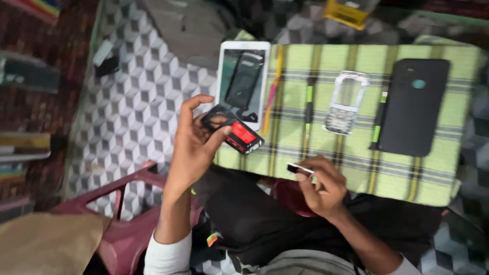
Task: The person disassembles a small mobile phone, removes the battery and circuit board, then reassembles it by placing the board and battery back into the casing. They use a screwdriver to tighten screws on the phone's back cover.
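On the far left, shelves of books are dim and blurry, and a pink chair pokes in at the bottom, partly cut off. The left hand is closed around a small phone with its back off and a red part showing inside. The thumb and fingers pinch its sides, and it is held up in the air just in front of the near edge of the green cloth. The phone looks light and hard, but open like this it is likely easy to break, so holding it by the edges, as the hand does now, seems safest. Behind it, a white tablet lies flat with a dark part on top, too blurry to name. The right hand is closed on a small flat piece, black with a white edge. It looks thin and very light, easy to drop, so a pinch at the tips fits it. It is too small to tell just what it is. Farther right on the cloth lie thin tools, a clear phone shell and a black back cover. The top edge of the view is dark, and a yellow thing there is cut off.
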